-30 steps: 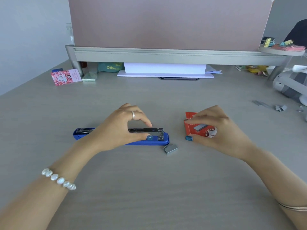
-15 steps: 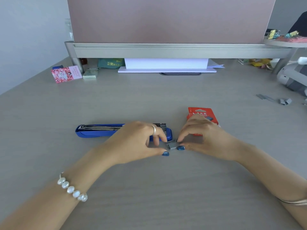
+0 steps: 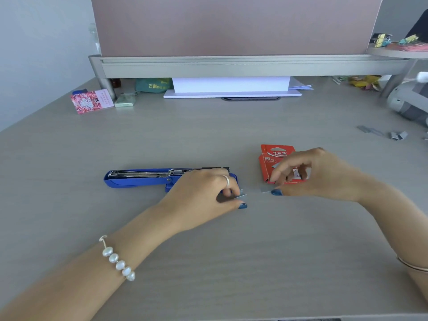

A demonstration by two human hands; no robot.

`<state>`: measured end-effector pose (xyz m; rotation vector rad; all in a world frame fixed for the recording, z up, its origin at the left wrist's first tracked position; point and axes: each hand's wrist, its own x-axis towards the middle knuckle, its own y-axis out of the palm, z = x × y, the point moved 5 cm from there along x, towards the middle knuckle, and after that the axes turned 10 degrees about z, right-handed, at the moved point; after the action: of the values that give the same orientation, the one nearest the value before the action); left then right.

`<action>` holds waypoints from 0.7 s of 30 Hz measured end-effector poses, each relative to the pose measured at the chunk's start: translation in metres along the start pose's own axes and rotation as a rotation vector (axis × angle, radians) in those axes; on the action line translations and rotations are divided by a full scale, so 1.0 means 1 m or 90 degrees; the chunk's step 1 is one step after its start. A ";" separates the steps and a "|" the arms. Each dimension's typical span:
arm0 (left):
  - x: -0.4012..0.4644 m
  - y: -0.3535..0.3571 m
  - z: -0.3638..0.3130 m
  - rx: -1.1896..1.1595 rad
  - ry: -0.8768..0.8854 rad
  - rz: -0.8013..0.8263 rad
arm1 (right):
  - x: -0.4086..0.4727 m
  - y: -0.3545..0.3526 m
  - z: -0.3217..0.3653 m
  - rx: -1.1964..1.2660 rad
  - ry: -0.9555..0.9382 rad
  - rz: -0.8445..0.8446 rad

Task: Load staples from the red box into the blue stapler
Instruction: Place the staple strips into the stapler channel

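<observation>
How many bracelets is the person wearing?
2: a pearl bracelet on the left wrist and a thin bangle on the right wrist, partly cut off by the picture's edge.

A stapler [image 3: 141, 178] lies lengthwise on the desk [image 3: 208, 262], left of centre, opened out flat. The left hand [image 3: 206, 193] rests over its right end, pinching a strip of staples [image 3: 240, 195] just in front of it. To the right lies the staple box [image 3: 271, 161], with the right hand [image 3: 308, 174] over its near right part. A second staple strip [image 3: 265, 189] lies between the hands, at the right thumb. Loose staples [image 3: 379, 133] lie far right.
</observation>
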<state>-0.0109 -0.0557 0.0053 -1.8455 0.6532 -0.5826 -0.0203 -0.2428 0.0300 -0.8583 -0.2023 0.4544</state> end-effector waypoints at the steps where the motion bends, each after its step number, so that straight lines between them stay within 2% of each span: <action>1: 0.001 0.001 -0.001 0.014 0.005 -0.009 | 0.001 0.003 0.001 -0.004 0.000 0.019; 4: 0.002 0.002 -0.002 0.043 0.016 -0.025 | 0.003 0.011 0.001 -0.019 -0.001 0.041; 6: 0.001 0.001 -0.001 0.009 0.020 -0.015 | 0.004 0.013 0.000 -0.039 -0.006 0.043; 10: -0.002 0.002 0.005 -0.172 0.001 0.103 | 0.006 0.016 0.000 -0.066 -0.022 0.061; 16: -0.008 0.003 0.009 -0.291 -0.086 0.259 | 0.006 0.019 0.002 -0.090 -0.030 0.070; 21: -0.009 0.001 0.009 -0.352 -0.133 0.250 | 0.006 0.019 0.012 -0.079 -0.068 -0.017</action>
<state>-0.0114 -0.0439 0.0003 -2.1604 1.0741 0.0643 -0.0248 -0.2212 0.0232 -0.9517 -0.3434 0.4671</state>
